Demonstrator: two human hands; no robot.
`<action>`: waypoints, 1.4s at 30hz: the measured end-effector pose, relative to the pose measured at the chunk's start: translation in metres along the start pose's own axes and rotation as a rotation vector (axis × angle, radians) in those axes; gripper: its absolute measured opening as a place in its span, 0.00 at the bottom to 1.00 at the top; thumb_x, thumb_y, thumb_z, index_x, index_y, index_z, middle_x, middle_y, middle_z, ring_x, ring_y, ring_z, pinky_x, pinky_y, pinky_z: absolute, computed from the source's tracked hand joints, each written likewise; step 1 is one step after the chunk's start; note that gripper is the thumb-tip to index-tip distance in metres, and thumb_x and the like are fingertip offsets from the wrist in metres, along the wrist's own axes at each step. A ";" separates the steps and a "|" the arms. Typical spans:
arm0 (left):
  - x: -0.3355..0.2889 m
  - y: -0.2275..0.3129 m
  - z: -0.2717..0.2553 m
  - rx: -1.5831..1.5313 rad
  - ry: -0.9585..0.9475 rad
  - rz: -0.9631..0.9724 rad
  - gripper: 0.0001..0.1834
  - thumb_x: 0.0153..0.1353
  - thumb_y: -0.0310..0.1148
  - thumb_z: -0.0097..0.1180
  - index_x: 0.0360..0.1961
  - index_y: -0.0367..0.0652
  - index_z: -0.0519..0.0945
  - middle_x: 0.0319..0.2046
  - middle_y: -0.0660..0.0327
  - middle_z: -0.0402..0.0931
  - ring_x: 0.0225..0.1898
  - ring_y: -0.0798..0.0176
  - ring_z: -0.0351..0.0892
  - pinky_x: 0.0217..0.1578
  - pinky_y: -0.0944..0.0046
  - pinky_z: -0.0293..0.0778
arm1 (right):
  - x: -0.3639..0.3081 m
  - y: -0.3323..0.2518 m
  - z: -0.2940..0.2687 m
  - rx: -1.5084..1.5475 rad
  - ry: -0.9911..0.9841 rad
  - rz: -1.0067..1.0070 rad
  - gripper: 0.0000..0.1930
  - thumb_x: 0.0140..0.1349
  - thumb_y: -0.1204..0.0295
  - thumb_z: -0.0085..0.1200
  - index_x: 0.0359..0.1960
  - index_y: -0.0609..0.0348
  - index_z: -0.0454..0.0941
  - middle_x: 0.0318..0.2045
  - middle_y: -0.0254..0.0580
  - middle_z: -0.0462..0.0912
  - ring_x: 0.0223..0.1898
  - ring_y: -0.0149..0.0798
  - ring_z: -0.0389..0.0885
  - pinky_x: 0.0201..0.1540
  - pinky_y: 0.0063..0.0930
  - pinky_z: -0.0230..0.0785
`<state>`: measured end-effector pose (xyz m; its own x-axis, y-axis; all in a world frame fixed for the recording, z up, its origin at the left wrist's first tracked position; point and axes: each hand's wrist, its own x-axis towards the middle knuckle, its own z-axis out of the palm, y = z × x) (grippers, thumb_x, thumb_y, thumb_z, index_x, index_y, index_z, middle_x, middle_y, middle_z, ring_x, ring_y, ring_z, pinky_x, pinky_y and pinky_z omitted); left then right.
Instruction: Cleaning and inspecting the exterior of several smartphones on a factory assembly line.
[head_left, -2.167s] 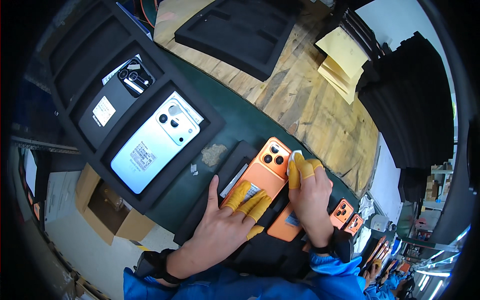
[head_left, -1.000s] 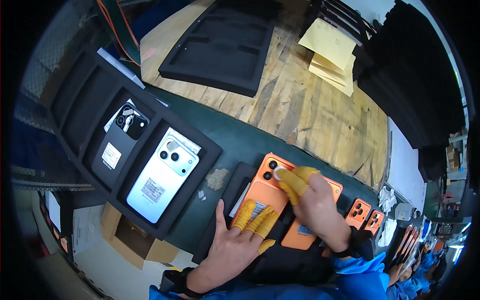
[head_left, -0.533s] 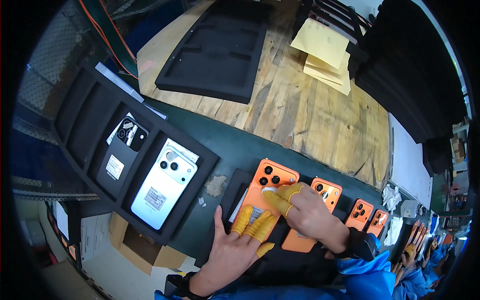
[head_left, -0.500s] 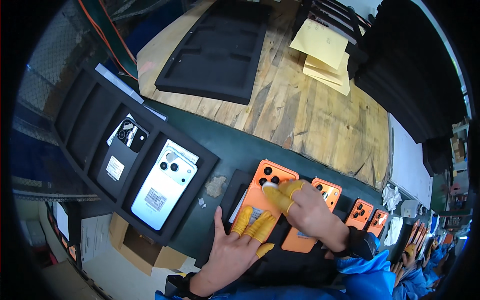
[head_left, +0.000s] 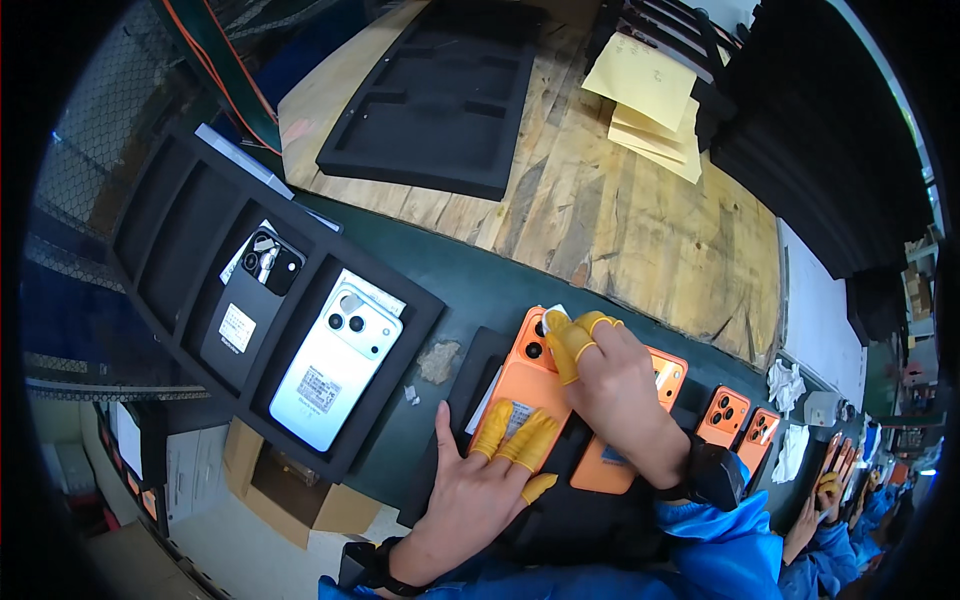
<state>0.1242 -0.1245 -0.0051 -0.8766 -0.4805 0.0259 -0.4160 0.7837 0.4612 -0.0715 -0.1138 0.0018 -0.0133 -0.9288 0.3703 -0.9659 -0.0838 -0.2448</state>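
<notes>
An orange smartphone [head_left: 510,382] lies back up on a black foam tray [head_left: 470,376] at the centre, camera end away from me. Across its lower back my left hand [head_left: 470,505] lies with fingers stretched out, over part of a label; several fingers wear yellow finger cots. At the phone's camera area, my right hand [head_left: 615,385] pinches a small piece of white cloth [head_left: 553,316] in fingers with yellow cots, covering part of the lenses. A second orange phone [head_left: 603,468] lies partly hidden beneath my right forearm.
To the left, a black foam tray [head_left: 255,395] holds a light-blue phone [head_left: 335,370] and a black phone [head_left: 245,315]. Farther right are more orange phones [head_left: 722,415] and crumpled white cloths [head_left: 785,388]. Another black tray [head_left: 425,130] and yellow paper sheets [head_left: 640,80] lie on the wooden board. Co-workers' hands [head_left: 828,495] show at far right.
My right hand has moved the white cloth up and slightly right, to the phone's camera area. My left hand still lies on the phone. The whole view has shifted slightly.
</notes>
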 end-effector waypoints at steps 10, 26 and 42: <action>0.002 -0.002 0.009 -0.031 0.173 0.045 0.16 0.52 0.44 0.60 0.21 0.43 0.76 0.13 0.62 0.67 0.20 0.63 0.73 0.57 0.25 0.39 | -0.038 -0.009 -0.016 -0.157 -0.035 0.195 0.26 0.35 0.80 0.57 0.43 0.68 0.74 0.27 0.46 0.71 0.25 0.44 0.73 0.26 0.32 0.69; 0.002 0.005 0.002 0.031 0.212 0.062 0.15 0.50 0.44 0.61 0.25 0.42 0.78 0.17 0.62 0.73 0.24 0.64 0.74 0.59 0.28 0.39 | -0.020 -0.011 -0.008 0.123 0.068 -0.038 0.17 0.46 0.78 0.50 0.41 0.64 0.74 0.30 0.46 0.73 0.32 0.45 0.73 0.38 0.33 0.67; -0.008 -0.005 -0.022 -0.101 0.538 0.020 0.21 0.53 0.33 0.62 0.48 0.38 0.76 0.35 0.51 0.80 0.41 0.59 0.80 0.59 0.47 0.57 | -0.140 0.013 -0.121 -0.095 0.221 0.360 0.13 0.45 0.83 0.56 0.35 0.57 0.77 0.31 0.48 0.76 0.34 0.48 0.76 0.34 0.34 0.70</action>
<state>0.1389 -0.1334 0.0116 -0.6253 -0.6204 0.4734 -0.3522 0.7657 0.5382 -0.1138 0.0586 0.0551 -0.3990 -0.7921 0.4619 -0.9088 0.2747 -0.3140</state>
